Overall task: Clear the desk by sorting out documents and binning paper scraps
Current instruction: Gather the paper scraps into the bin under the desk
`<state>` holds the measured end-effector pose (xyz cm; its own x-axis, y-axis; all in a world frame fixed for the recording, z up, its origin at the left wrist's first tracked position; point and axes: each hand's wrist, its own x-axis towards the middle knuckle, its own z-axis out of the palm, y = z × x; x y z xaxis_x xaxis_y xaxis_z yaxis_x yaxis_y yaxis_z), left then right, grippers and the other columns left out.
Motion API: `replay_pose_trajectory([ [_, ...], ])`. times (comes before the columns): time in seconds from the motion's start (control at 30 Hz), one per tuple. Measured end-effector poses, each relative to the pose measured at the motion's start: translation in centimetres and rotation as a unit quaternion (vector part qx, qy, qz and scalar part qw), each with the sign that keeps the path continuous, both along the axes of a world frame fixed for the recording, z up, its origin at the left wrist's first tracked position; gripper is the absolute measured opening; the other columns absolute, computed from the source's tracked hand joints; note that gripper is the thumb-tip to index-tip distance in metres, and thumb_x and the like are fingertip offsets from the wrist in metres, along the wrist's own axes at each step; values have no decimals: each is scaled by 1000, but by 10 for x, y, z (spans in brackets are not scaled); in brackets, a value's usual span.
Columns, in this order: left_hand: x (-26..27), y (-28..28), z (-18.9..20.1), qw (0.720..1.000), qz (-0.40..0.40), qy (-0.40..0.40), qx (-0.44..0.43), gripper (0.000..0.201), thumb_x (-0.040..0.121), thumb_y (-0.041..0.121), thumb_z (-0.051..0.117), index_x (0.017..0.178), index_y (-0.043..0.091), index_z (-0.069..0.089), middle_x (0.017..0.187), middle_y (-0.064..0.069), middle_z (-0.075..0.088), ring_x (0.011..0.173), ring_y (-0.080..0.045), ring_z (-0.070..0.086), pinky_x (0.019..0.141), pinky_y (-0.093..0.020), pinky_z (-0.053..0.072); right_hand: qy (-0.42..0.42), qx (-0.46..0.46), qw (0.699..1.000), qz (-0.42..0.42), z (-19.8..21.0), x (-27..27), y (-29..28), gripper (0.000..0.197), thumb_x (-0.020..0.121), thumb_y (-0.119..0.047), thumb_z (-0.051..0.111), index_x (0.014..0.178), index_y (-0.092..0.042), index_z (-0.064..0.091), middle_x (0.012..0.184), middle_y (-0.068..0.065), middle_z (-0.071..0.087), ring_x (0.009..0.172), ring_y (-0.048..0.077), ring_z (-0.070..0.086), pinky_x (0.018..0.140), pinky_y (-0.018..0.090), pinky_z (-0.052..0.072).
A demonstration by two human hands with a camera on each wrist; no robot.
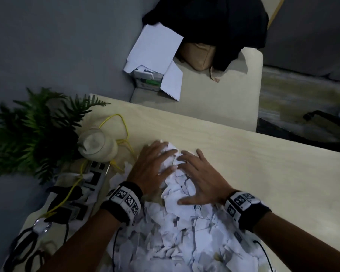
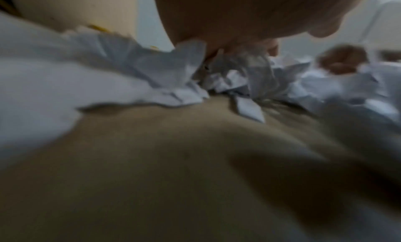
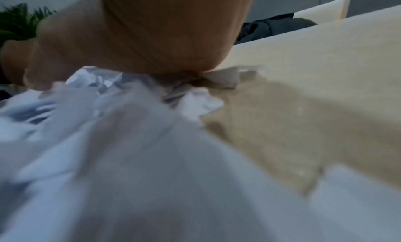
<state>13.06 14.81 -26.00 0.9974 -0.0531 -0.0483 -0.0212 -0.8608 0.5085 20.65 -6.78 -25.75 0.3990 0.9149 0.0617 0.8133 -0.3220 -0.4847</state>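
Observation:
A big heap of torn white paper scraps (image 1: 185, 232) covers the near part of the pale wooden desk (image 1: 263, 163). My left hand (image 1: 155, 163) lies flat on the far left side of the heap, fingers spread over the scraps. My right hand (image 1: 200, 177) rests on the far right side, fingers straight and splayed, facing the left one. Both palms press the paper between them. The wrist views are blurred: the scraps (image 2: 184, 84) show under the left palm (image 2: 238, 14), and the crumpled paper (image 3: 108, 125) lies beneath the right palm (image 3: 152, 36).
Left of the heap stand a glass candle jar (image 1: 96, 146), a fern (image 1: 33, 130), a yellow cable (image 1: 124, 138), a marker card (image 1: 95, 175) and black scissors (image 1: 25, 242). Beyond the desk, a cream seat (image 1: 224, 95) carries white sheets (image 1: 155, 48), a box, a tan bag and dark cloth.

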Motion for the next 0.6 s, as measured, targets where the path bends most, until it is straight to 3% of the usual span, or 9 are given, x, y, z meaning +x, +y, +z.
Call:
replay_pose_trajectory([
  [0.07, -9, -10, 0, 1000, -26, 0, 12, 68, 90, 72, 25, 141, 31, 45, 152, -8, 36, 143, -25, 27, 117, -51, 19, 7, -4, 1000, -4, 4, -13, -3, 97, 66, -83, 62, 135, -16, 50, 150, 9, 37, 147, 27, 21, 115, 61, 12],
  [0.13, -12, -17, 0, 998, -42, -26, 31, 65, 88, 68, 40, 135, 25, 50, 146, -13, 43, 137, -29, 36, 114, -50, 26, 1, -36, 999, -4, 6, -23, -5, 100, 65, -86, 59, 139, -20, 47, 154, 8, 31, 148, 28, 17, 118, 58, 6],
  [0.23, -15, -22, 1, 991, -65, -53, 108, 54, 85, 58, 47, 124, 21, 56, 128, -11, 54, 121, -30, 49, 97, -44, 43, -3, -81, 996, -35, 8, -42, -8, 88, 74, -82, 53, 139, -23, 48, 154, 8, 32, 147, 28, 20, 119, 55, 9],
  [0.3, -16, -24, 4, 982, -72, -44, 168, 50, 84, 56, 45, 114, 19, 60, 116, -10, 57, 107, -30, 54, 80, -41, 47, 0, -68, 995, -79, 7, -54, -9, 62, 86, -64, 53, 132, -21, 53, 147, 9, 42, 140, 29, 32, 114, 52, 24],
  [0.37, -18, -28, 5, 974, -85, -34, 205, 37, 84, 47, 53, 104, 16, 59, 102, -9, 58, 90, -30, 54, 67, -39, 46, 6, -34, 992, -124, 8, -64, -11, 41, 86, -38, 58, 120, -15, 58, 134, 11, 51, 127, 31, 45, 102, 47, 38],
  [0.47, -16, -30, 4, 972, -118, -42, 197, 23, 86, 34, 57, 89, 12, 53, 85, -9, 54, 71, -29, 54, 51, -34, 44, 5, -42, 987, -155, 13, -73, -19, 33, 72, -16, 61, 105, -9, 59, 118, 9, 55, 106, 32, 52, 81, 41, 44],
  [0.53, -13, -31, 13, 978, -115, -34, 171, 16, 85, 22, 61, 80, 9, 53, 77, -10, 51, 59, -30, 55, 41, -30, 42, 19, -49, 985, -162, 18, -75, -25, 35, 66, -3, 63, 101, -5, 59, 111, 10, 55, 97, 34, 53, 78, 41, 46],
  [0.6, -14, -36, 25, 985, -95, -22, 145, 18, 75, 10, 74, 76, 6, 56, 78, -11, 53, 55, -32, 55, 38, -30, 39, 45, -48, 980, -188, 28, -77, -31, 41, 66, -9, 56, 107, -6, 58, 113, 10, 56, 100, 33, 53, 81, 43, 48],
])
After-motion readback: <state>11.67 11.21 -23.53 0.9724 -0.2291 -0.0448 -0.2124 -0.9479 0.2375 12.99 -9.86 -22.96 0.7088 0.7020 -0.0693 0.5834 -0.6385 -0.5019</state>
